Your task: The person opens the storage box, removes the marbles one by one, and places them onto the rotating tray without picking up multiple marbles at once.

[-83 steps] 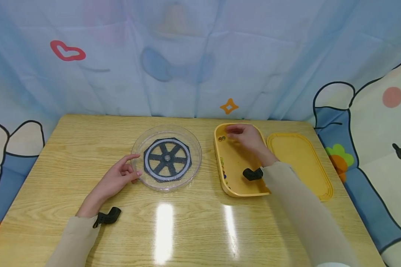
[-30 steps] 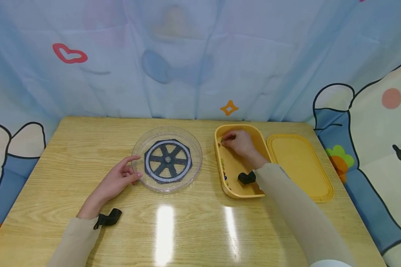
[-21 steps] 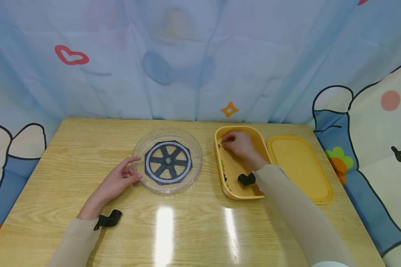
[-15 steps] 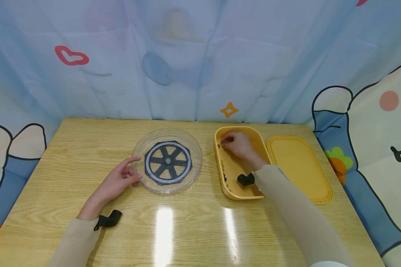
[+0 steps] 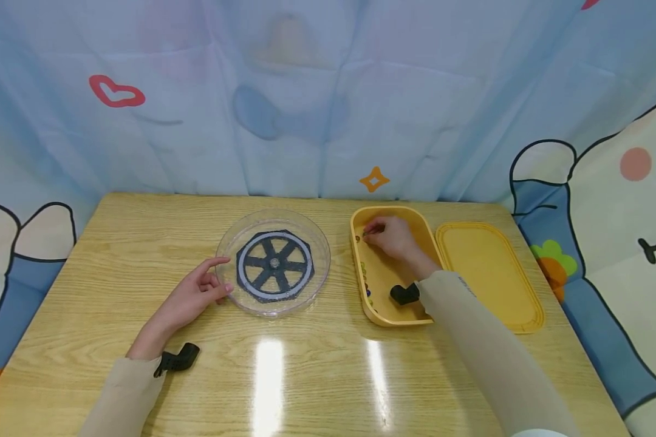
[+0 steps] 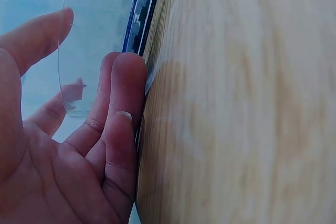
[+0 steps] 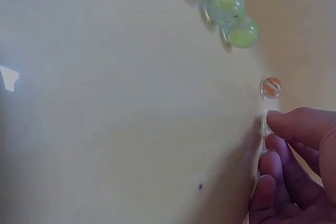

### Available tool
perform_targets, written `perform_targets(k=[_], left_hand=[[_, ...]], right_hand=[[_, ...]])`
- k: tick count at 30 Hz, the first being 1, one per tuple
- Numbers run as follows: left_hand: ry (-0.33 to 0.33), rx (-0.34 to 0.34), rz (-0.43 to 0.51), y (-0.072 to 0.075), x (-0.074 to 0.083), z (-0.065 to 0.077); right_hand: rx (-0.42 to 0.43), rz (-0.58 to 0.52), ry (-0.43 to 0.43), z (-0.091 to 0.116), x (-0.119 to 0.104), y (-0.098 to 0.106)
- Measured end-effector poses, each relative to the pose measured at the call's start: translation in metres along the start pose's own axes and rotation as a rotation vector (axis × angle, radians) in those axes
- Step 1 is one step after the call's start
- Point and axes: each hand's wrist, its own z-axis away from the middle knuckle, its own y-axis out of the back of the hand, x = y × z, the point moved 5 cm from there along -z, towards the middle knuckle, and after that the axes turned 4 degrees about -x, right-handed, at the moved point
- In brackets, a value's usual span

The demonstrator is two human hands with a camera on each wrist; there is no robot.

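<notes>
In the head view my left hand (image 5: 191, 294) lies against the left rim of a round clear plastic dish (image 5: 319, 285), fingers loosely bent and touching its edge. A dark six-spoked wheel-like piece with a pale ring (image 5: 275, 263) shows through the dish. Inside the yellow box (image 5: 396, 273), my right hand (image 5: 395, 237) reaches to the left wall. Its thumb (image 7: 294, 124) and forefinger pinch a small clear glass marble, mostly hidden by the fingertips. An orange-striped marble (image 7: 271, 87) sits just beside them, and yellow-green marbles (image 7: 242, 32) lie farther along the wall.
A yellow lid (image 5: 486, 273) lies flat to the right of the box. One blue marble (image 5: 369, 292) is among several along the box's left wall. The wooden table (image 5: 317, 376) ends at a printed curtain (image 5: 306, 121) behind.
My right hand has come down from the back of the box to its left wall, its fingertips closing at a marble there. The left hand has stayed at the dish.
</notes>
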Motion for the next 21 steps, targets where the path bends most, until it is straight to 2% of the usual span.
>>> perform_targets(k=[11,17,21], left_hand=[[-0.004,0.003,-0.018,0.0,-0.002,-0.001],[-0.011,0.002,-0.024,0.0,-0.002,-0.003],[-0.006,0.008,-0.014,-0.001,-0.002,-0.002]], right_hand=[[0.035,-0.062,0.0,0.004,-0.001,0.005],[0.055,-0.179,0.01,0.017,-0.01,0.016],[0.081,-0.185,0.046,0.027,-0.021,0.021]])
